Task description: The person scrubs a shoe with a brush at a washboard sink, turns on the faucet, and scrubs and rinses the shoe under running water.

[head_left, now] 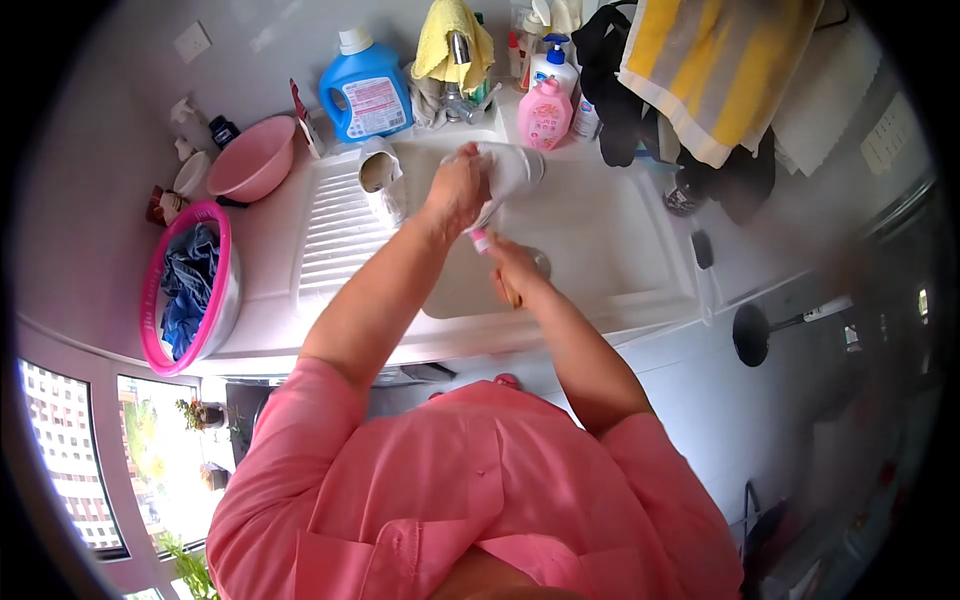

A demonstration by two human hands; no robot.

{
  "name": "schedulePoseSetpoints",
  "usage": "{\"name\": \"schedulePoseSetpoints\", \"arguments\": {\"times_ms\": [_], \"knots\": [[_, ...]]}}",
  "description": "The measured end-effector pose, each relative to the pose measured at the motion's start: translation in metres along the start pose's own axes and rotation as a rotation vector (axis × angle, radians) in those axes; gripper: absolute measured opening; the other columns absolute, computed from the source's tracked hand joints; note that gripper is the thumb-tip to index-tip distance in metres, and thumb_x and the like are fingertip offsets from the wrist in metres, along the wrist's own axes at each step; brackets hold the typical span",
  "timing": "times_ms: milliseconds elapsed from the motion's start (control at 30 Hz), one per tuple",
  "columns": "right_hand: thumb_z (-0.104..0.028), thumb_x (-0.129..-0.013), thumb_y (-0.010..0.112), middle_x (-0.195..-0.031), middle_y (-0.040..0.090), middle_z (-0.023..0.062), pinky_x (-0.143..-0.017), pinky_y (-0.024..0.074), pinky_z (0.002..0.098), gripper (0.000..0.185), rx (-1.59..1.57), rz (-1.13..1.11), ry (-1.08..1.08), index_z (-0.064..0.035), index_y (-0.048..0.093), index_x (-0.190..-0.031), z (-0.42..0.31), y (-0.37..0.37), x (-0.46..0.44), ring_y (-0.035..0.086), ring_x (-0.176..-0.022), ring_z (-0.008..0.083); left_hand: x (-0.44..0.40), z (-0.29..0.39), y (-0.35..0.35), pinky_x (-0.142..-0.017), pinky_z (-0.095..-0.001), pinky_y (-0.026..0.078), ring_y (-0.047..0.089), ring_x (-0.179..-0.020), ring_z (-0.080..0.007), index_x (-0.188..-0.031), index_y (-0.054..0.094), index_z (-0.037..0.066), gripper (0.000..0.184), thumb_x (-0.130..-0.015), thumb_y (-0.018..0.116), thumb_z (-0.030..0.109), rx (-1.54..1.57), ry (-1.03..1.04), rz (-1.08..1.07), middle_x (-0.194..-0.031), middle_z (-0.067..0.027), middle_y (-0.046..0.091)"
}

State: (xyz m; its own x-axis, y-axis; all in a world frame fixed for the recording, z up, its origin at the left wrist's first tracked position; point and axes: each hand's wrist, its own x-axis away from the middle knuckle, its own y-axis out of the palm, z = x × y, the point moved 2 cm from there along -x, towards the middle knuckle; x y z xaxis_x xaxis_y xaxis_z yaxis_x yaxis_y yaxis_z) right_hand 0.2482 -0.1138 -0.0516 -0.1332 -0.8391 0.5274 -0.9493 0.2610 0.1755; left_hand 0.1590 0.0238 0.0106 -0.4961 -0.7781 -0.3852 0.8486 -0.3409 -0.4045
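Note:
My left hand grips a white shoe, held tilted over the sink. Lower and to the right, my right hand is closed around a brush; its pink-and-white end points up toward the shoe, and a tan handle end shows below the fist. Motion blurs the brush, so I cannot tell if it touches the shoe. A second white shoe stands on the ribbed drainboard, left of my hands, its opening facing me.
Behind the sink stand a blue detergent jug, a faucet draped with a yellow cloth and a pink bottle. At left are a pink basin and a pink-rimmed tub of clothes. A striped towel hangs at right.

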Motion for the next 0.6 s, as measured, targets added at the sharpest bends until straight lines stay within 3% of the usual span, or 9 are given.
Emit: {"name": "schedulePoseSetpoints", "arguments": {"times_ms": [167, 267, 367, 600], "knots": [[-0.039, -0.087, 0.053, -0.06, 0.043, 0.0001, -0.036, 0.0323, 0.0249, 0.035, -0.205, -0.07, -0.063, -0.0188, 0.049, -0.116, -0.017, -0.056, 0.006, 0.041, -0.043, 0.0098, -0.013, 0.002, -0.019, -0.057, -0.0333, 0.049, 0.06, -0.066, -0.0208, -0.093, 0.05, 0.005, 0.01, -0.089, 0.045, 0.012, 0.167, -0.124, -0.063, -0.079, -0.0078, 0.057], [-0.036, -0.087, 0.054, -0.058, 0.043, -0.0004, -0.034, 0.0304, 0.025, 0.035, -0.214, 0.077, -0.082, -0.0159, 0.049, -0.116, -0.018, -0.078, 0.02, 0.038, -0.038, 0.0092, -0.009, -0.007, -0.026, -0.06, -0.0355, 0.049, 0.06, -0.068, -0.0221, -0.095, 0.051, 0.005, 0.013, -0.09, 0.045, 0.016, 0.268, -0.185, -0.072, -0.08, -0.0085, 0.057], [-0.027, -0.084, 0.06, -0.057, 0.044, -0.0012, -0.033, 0.0295, 0.0253, 0.04, -0.044, 0.068, -0.106, -0.0094, 0.049, -0.118, -0.021, -0.085, 0.036, 0.038, -0.036, 0.008, -0.003, -0.017, -0.031, -0.063, -0.0376, 0.05, 0.061, -0.07, -0.0233, -0.096, 0.051, 0.004, 0.018, -0.091, 0.045, 0.02, 0.325, -0.22, -0.072, -0.081, -0.0092, 0.058], [-0.019, -0.082, 0.058, -0.062, 0.048, -0.0006, -0.038, 0.0346, 0.0241, 0.04, 0.217, 0.065, -0.34, -0.0012, 0.049, -0.117, -0.036, -0.069, 0.048, 0.043, -0.042, 0.0079, 0.02, -0.029, -0.045, -0.071, -0.0426, 0.051, 0.062, -0.075, -0.0261, -0.1, 0.052, 0.003, 0.027, -0.093, 0.045, 0.028, 0.4, -0.204, -0.099, -0.083, -0.0109, 0.06]]}}
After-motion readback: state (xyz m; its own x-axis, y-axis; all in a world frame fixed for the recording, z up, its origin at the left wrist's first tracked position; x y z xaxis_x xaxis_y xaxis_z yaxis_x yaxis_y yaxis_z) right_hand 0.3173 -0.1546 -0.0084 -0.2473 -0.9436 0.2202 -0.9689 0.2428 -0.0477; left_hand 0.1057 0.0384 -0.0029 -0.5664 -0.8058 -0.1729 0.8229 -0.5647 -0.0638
